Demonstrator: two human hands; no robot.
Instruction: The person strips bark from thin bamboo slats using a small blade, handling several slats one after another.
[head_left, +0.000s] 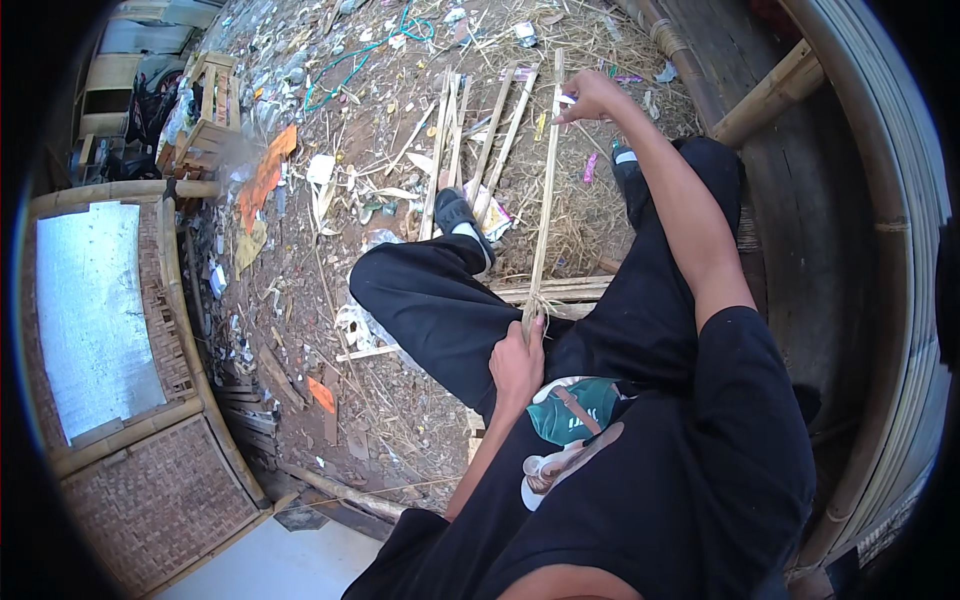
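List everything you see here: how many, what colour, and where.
Long strip: one, pale tan, between the hands
Loose strips: several, tan, ground at upper middle
Orange scraps: at least two, orange, left ground
Cord: one, teal, top
Crate: one, tan, upper left
Sheet: one, silvery, left
Woven panelling: one stretch, brown, left
Shoes: two, dark, upper middle
Left hand: one, bare, gripping strip's near end
Right hand: one, bare, at strip's far end
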